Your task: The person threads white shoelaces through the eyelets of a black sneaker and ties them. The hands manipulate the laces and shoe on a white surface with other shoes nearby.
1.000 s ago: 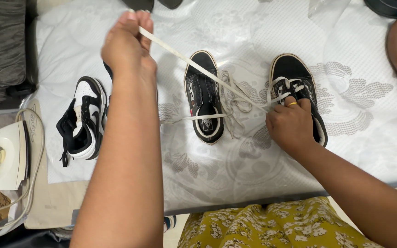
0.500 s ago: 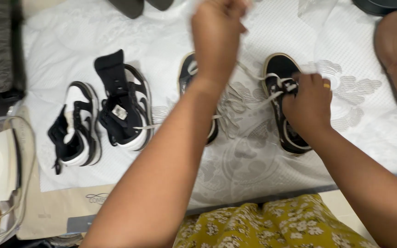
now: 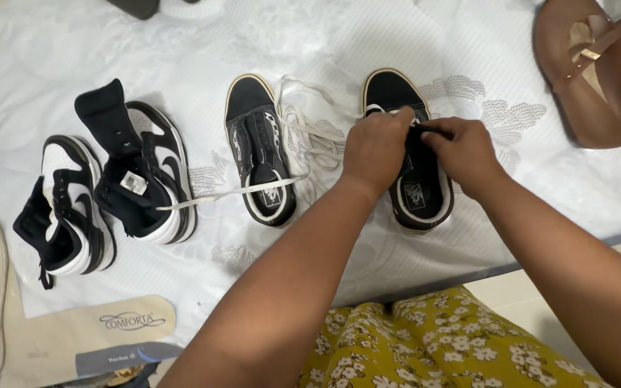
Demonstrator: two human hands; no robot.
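White quilted bedding (image 3: 325,43) carries two pairs of shoes, and both hands now meet over the black low-top sneaker (image 3: 415,194) on the right. The left hand (image 3: 376,147), which a moment ago was raised high toward the far side, drawing the cream lace (image 3: 310,133) up and out, has come down beside the right one; its fingers are curled together and pinching at the lace holes near the shoe's tongue. The right hand (image 3: 461,152) stays on the same shoe, fingertips pressed together around something small and dark at the eyelets; exactly what it grips I cannot tell.

The lace is no longer stretched taut through the air. It lies slack in loose loops on the bedding between the two black sneakers, with one end trailing left across the second black sneaker (image 3: 260,154) toward the black-and-white high-tops (image 3: 145,179).

Those high-tops rest on the left, the nearer one (image 3: 62,212) on its side. A tan sandal (image 3: 598,72) sits at the far right. A pale insole (image 3: 88,334) lies near the front left edge. Yellow floral fabric (image 3: 425,341) covers the person's lap in the near foreground.
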